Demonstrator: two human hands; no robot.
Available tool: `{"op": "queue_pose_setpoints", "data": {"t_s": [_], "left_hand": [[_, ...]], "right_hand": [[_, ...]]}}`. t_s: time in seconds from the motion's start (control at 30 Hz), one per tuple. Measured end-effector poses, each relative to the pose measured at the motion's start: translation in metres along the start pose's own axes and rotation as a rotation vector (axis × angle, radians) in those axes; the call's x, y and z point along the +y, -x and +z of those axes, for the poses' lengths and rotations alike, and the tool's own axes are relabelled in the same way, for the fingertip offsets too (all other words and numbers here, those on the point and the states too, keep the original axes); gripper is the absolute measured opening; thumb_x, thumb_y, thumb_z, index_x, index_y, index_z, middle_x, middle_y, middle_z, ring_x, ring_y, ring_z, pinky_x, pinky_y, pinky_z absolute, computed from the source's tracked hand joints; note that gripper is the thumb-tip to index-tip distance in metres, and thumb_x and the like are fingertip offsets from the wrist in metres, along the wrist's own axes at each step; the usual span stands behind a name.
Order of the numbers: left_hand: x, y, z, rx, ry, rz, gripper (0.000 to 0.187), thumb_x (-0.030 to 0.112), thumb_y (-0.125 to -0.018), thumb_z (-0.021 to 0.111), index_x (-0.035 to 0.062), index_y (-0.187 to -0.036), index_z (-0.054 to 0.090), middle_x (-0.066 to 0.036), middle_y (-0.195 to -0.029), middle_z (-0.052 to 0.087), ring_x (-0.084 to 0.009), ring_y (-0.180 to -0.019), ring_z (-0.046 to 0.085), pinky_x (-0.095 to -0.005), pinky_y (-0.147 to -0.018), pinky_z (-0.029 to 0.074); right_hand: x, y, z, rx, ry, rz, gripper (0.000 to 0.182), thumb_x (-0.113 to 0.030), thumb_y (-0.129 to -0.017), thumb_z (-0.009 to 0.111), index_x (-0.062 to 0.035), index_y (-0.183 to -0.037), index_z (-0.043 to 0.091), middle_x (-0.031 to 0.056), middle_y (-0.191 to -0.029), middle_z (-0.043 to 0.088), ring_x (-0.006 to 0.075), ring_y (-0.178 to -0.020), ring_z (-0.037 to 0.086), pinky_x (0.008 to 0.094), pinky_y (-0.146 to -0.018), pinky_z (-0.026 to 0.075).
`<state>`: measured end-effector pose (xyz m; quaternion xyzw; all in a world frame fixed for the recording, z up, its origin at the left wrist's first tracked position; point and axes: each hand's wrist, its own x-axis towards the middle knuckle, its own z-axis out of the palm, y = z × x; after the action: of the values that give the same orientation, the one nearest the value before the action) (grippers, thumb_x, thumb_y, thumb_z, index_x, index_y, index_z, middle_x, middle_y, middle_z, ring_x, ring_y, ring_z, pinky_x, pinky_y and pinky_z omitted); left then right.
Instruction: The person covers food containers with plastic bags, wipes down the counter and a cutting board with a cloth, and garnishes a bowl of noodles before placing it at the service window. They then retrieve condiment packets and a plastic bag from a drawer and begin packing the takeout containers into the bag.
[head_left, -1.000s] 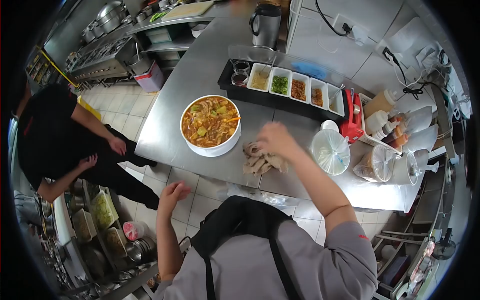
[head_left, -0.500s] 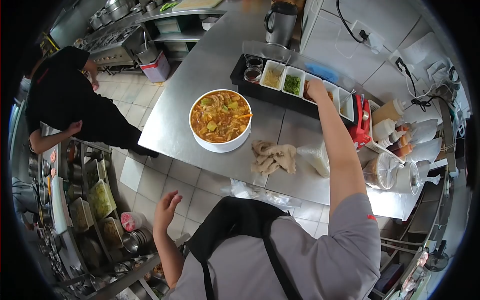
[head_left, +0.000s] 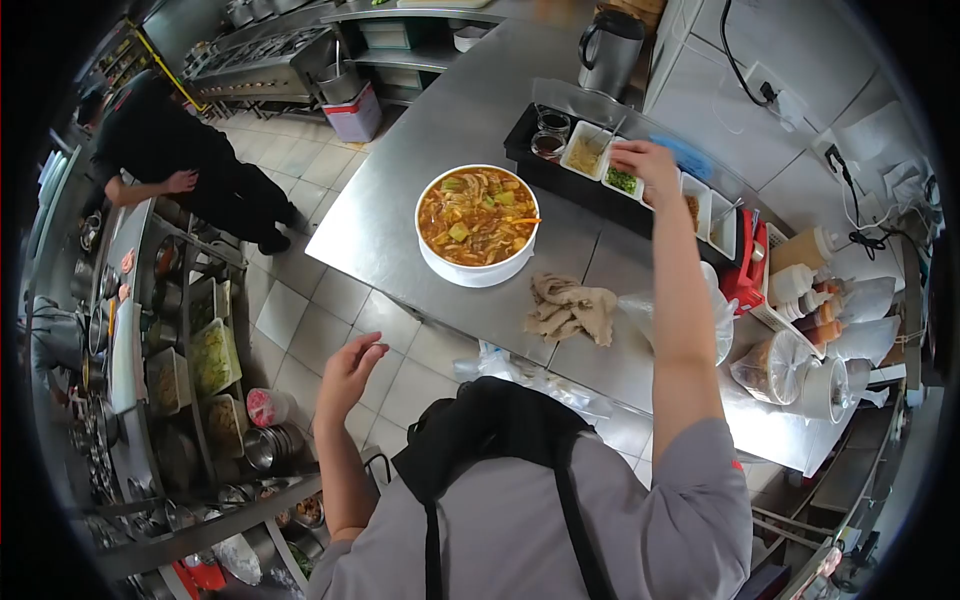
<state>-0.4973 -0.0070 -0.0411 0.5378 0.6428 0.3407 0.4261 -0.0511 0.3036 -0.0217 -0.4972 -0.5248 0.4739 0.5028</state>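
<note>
My right hand (head_left: pixel 648 166) is over the row of topping containers, beside the one with chopped green onion (head_left: pixel 621 181); its fingers are bent together, and what they hold, if anything, is too small to name. To the left, a white bowl (head_left: pixel 474 274) full of reddish-brown soup with vegetable chunks (head_left: pixel 475 222) stands on the steel counter (head_left: pixel 400 190). My left hand (head_left: pixel 350 372) hangs in the air in front of the counter, fingers apart, with nothing in it. A crumpled beige cloth (head_left: pixel 572 309) lies right of the bowl.
A steel jug (head_left: pixel 610 50) stands at the back. Right of the containers are a red device (head_left: pixel 743 270), squeeze bottles (head_left: pixel 795 285) and plastic bags. Another person in black (head_left: pixel 180 150) stands at the left, near shelves of food trays (head_left: pixel 212 360).
My right hand has moved left and up out of the brown-topping container to the green onion. The view has shifted, and the other person appears farther off.
</note>
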Motion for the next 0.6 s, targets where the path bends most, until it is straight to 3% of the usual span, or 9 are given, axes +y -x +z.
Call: {"op": "queue_pose_setpoints", "data": {"t_s": [0.1, 0.17, 0.23, 0.43, 0.53, 0.6], "left_hand": [[0.009, -0.005, 0.007, -0.049, -0.026, 0.019, 0.031, 0.017, -0.090, 0.050, -0.0037, -0.112, 0.052, -0.011, -0.096, 0.063, -0.0144, -0.091, 0.059, -0.0242, -0.080, 0.044], [0.011, -0.005, 0.007, -0.059, -0.015, 0.043, 0.031, 0.017, -0.090, 0.050, -0.0037, -0.113, 0.052, -0.011, -0.097, 0.063, -0.0148, -0.092, 0.059, -0.0247, -0.081, 0.044], [0.012, -0.005, 0.007, -0.052, 0.007, 0.062, 0.031, 0.017, -0.090, 0.050, -0.0036, -0.113, 0.051, -0.011, -0.097, 0.063, -0.0152, -0.092, 0.059, -0.0250, -0.081, 0.044], [0.002, 0.004, -0.003, 0.007, 0.098, 0.065, 0.032, 0.018, -0.090, 0.050, -0.0034, -0.113, 0.051, -0.011, -0.096, 0.063, -0.0150, -0.091, 0.058, -0.0252, -0.081, 0.044], [0.006, 0.006, -0.005, 0.029, 0.100, 0.056, 0.031, 0.017, -0.089, 0.051, -0.0042, -0.112, 0.052, -0.011, -0.095, 0.063, -0.0141, -0.090, 0.058, -0.0246, -0.081, 0.043], [0.006, 0.005, -0.007, 0.023, 0.108, 0.075, 0.031, 0.017, -0.090, 0.051, -0.0040, -0.112, 0.052, -0.011, -0.095, 0.063, -0.0143, -0.090, 0.057, -0.0247, -0.081, 0.043]], "right_hand": [[-0.025, 0.035, 0.099, -0.263, 0.130, 0.014, 0.020, -0.006, -0.068, 0.067, 0.0014, -0.087, 0.067, 0.0083, -0.076, 0.067, 0.0137, -0.067, 0.063, 0.0255, -0.064, 0.050], [-0.023, 0.048, 0.143, -0.352, 0.475, -0.158, 0.017, -0.004, -0.067, 0.065, -0.0025, -0.084, 0.069, 0.0116, -0.076, 0.066, 0.0187, -0.066, 0.063, 0.0281, -0.064, 0.049], [-0.011, 0.052, 0.171, -0.362, 0.630, -0.366, 0.016, -0.003, -0.067, 0.064, -0.0053, -0.082, 0.069, 0.0158, -0.078, 0.065, 0.0251, -0.067, 0.063, 0.0311, -0.064, 0.048], [-0.029, 0.059, 0.193, -0.315, 0.677, -0.545, 0.009, -0.001, -0.067, 0.064, -0.0016, -0.075, 0.067, 0.0169, -0.075, 0.063, 0.0282, -0.071, 0.062, 0.0329, -0.065, 0.048], [-0.023, 0.058, 0.193, -0.494, 0.698, -0.496, 0.010, -0.002, -0.065, 0.064, -0.0020, -0.075, 0.067, 0.0155, -0.074, 0.063, 0.0279, -0.070, 0.062, 0.0331, -0.066, 0.048], [-0.034, 0.057, 0.183, -0.367, 0.561, -0.395, 0.013, -0.003, -0.065, 0.064, -0.0030, -0.077, 0.068, 0.0149, -0.074, 0.064, 0.0269, -0.070, 0.062, 0.0329, -0.065, 0.048]]}}
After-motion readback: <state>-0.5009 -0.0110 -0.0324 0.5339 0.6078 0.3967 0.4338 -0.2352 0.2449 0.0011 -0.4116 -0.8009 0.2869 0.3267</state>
